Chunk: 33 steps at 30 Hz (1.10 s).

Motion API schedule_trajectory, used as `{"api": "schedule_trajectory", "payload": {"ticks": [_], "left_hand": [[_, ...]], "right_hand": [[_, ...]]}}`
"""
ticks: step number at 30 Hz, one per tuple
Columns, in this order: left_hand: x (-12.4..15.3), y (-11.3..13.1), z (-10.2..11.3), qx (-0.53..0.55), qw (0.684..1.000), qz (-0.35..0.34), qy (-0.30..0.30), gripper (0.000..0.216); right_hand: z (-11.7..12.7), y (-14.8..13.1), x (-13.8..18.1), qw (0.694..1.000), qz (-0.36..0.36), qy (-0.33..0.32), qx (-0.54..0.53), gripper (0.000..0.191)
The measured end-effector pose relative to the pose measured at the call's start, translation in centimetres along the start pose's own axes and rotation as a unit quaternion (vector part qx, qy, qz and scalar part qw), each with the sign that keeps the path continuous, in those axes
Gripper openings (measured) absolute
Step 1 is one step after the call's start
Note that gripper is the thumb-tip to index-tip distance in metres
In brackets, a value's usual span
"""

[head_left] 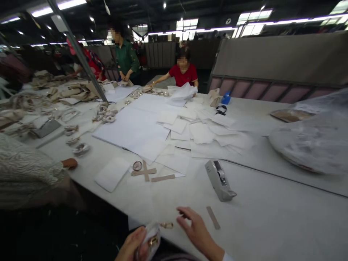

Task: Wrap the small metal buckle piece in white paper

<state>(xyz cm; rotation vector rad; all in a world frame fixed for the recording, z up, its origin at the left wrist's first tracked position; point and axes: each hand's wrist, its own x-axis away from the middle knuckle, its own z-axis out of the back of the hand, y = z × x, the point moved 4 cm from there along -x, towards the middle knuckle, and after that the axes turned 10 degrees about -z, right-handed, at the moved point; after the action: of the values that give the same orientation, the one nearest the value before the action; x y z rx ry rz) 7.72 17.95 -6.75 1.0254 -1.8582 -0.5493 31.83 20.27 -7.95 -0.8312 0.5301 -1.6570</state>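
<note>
Left hand (133,244) closed around a white-wrapped metal ring (152,237), below the tape dispenser (219,180). Right hand (194,228) loosely open, fingers spread, resting on the table (272,224) beside a small ring (167,225).

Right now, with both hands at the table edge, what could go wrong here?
1. The left hand holds a small wrapped piece over the table's near edge; a slip would likely drop it off the table.
2. The right hand hovers by a small ring-like part close to that edge; a nudge could knock it over.
3. The tape dispenser sits just ahead of the right hand; a forward reach could bump it.
</note>
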Motion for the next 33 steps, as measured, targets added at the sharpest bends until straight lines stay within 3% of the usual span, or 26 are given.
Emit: {"api": "schedule_trajectory", "payload": {"ticks": [4, 7, 10, 15, 19, 23, 28, 33], "left_hand": [[-1.7, 2.0, 0.1, 0.113, 0.992, -0.006, 0.062, 0.053], [-2.3, 2.6, 0.3, 0.141, 0.988, 0.026, 0.06, 0.049], [-2.9, 3.0, 0.6, 0.148, 0.987, 0.022, 0.063, 0.043], [-4.5, 3.4, 0.9, 0.164, 0.984, 0.02, 0.072, 0.046], [-6.4, 4.0, 1.5, 0.175, 0.98, 0.035, 0.089, 0.052], [-8.1, 4.9, 1.6, 0.143, 0.985, 0.059, 0.074, 0.057], [-9.0, 6.8, 1.1, -0.012, 0.999, 0.023, 0.031, 0.059], [-8.7, 8.0, 0.5, -0.139, 0.989, -0.024, -0.041, 0.056]], "right_hand": [[3.3, 11.1, -3.5, 0.981, -0.163, 0.082, 0.067, 0.061], [3.6, 16.9, -4.3, 0.964, -0.23, 0.096, 0.092, 0.061], [3.1, 19.4, -4.2, 0.95, -0.281, 0.111, 0.077, 0.061], [3.3, 20.2, -4.1, 0.926, -0.352, 0.133, 0.01, 0.05], [3.6, 18.4, -3.4, 0.927, -0.343, 0.136, -0.069, 0.049], [1.7, 14.0, -3.2, 0.928, -0.308, 0.115, -0.175, 0.06], [-0.9, 5.8, -5.0, 0.937, -0.233, 0.056, -0.255, 0.059], [-0.6, -5.1, -7.1, 0.95, -0.071, -0.033, -0.301, 0.048]]}}
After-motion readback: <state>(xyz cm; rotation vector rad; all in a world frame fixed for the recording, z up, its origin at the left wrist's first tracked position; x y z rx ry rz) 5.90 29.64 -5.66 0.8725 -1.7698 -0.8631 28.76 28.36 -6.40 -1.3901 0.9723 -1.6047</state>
